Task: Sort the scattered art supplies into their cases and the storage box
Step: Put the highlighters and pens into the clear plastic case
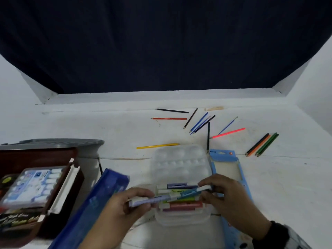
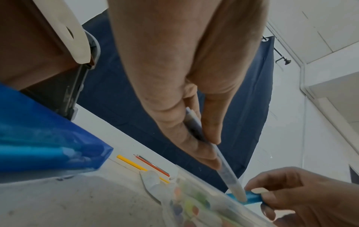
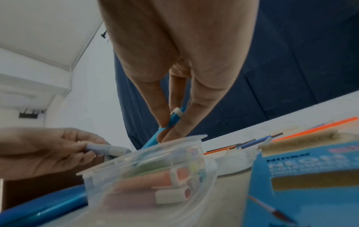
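Note:
A clear plastic case lies open in front of me with several coloured markers lying in it. Its lid is folded back. My left hand grips a lavender marker at the case's left edge. My right hand pinches a light blue marker over the case's right side. The two markers' ends meet above the case. In the left wrist view the lavender marker touches the blue marker. In the right wrist view my right fingers pinch the blue marker.
A blue pouch lies left of the case, and a brown storage box holding a paint set stands at far left. A blue pencil box lies at the right. Several loose pencils and a yellow pencil lie scattered behind.

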Available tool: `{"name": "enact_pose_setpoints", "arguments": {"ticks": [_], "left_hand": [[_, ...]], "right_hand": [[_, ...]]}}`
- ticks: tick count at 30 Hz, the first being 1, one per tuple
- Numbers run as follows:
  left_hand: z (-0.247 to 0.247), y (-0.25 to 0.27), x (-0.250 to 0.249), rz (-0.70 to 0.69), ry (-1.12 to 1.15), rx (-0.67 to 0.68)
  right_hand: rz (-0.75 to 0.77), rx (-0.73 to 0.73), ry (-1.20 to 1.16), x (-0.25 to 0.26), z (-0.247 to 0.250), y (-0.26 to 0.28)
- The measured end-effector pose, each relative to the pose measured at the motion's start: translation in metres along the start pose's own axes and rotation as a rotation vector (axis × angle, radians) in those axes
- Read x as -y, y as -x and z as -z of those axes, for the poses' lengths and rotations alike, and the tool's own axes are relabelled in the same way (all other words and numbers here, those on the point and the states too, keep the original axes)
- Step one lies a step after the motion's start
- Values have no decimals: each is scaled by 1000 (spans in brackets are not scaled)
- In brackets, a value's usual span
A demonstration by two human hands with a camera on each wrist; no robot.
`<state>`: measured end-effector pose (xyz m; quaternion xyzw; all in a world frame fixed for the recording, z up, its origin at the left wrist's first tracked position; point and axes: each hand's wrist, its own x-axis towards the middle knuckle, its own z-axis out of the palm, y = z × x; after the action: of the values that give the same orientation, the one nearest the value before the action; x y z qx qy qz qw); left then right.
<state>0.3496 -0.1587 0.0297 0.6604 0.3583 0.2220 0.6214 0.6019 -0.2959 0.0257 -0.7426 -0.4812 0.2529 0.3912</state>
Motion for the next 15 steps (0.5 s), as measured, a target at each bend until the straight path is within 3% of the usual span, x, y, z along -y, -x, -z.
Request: {"name": "enact_pose_setpoints", "arguments": {"ticks": [4, 10, 15], "left_hand": [[7, 1, 1, -38, -67, 18], [9, 2, -2, -86, -156, 95], [0, -5, 5, -251, -367, 102]], "right_hand": [[152, -28, 157, 5, -5, 2], [247, -3, 355, -2, -12, -1], [302, 31, 444, -9, -17, -8]]}}
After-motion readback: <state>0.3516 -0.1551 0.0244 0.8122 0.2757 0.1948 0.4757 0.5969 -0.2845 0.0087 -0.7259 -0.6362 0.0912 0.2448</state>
